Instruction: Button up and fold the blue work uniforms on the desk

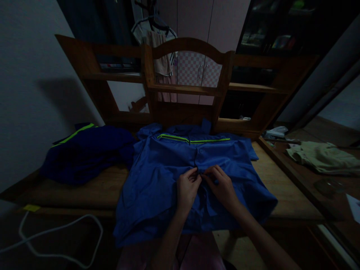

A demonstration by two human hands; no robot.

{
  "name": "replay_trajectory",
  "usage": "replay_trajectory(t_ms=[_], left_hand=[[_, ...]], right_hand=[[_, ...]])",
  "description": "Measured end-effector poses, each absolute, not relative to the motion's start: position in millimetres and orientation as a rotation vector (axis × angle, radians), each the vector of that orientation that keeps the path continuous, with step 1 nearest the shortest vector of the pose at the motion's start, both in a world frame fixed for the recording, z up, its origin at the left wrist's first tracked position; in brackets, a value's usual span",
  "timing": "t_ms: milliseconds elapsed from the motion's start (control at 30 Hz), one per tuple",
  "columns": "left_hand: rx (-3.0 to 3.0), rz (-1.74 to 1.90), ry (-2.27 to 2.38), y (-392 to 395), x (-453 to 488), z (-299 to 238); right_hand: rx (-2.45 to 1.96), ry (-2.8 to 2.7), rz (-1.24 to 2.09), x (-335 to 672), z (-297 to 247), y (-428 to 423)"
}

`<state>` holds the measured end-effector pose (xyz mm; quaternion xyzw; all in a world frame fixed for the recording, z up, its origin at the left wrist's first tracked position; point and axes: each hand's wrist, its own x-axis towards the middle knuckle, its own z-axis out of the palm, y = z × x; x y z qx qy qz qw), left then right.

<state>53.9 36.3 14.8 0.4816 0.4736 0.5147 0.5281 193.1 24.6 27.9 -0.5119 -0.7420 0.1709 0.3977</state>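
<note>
A blue work shirt (160,176) with a yellow-green stripe across its chest lies spread over the wooden desk, its lower part hanging past the front edge. Both hands meet at the front opening, below a button (200,151). My left hand (188,187) pinches one edge of the opening between thumb and fingers. From the other side, my right hand (221,183) pinches the fabric right beside it, fingertips almost touching the left ones. Whatever small part sits between the fingertips is hidden and dim.
A dark blue garment (92,153) with a yellow-green stripe is heaped at the left. Behind the shirt rises a wooden shelf frame (185,90). A white cable (64,224) loops at lower left. Pale folded cloth (320,155) and a glass jar (327,185) are on the right.
</note>
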Motion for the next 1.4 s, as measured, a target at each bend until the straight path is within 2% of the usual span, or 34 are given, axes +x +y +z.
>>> replay_trajectory(t_ms=[433,733,1000,1200,1400], left_hand=[[1.331,1.175,1.174,34.5,52.8,14.9],[1.235,1.179,1.139,33.6,55.0,19.5],[1.240,1.294,1.167,12.3,37.1,29.6],[1.645,1.083,1.326,-34.5,2.8,39.9],[1.980,0.939,1.354,-40.6,21.5,31.2]], right_hand=[[-1.456,-1.700,0.453,200.5,28.9,29.2],[-1.454,-1.695,0.471,201.2,26.9,28.2],[-1.435,-1.576,0.402,213.7,48.3,9.4],[-1.467,-1.394,0.537,226.6,55.7,-44.4],[-1.528,-1.455,0.526,226.0,42.9,-74.7]])
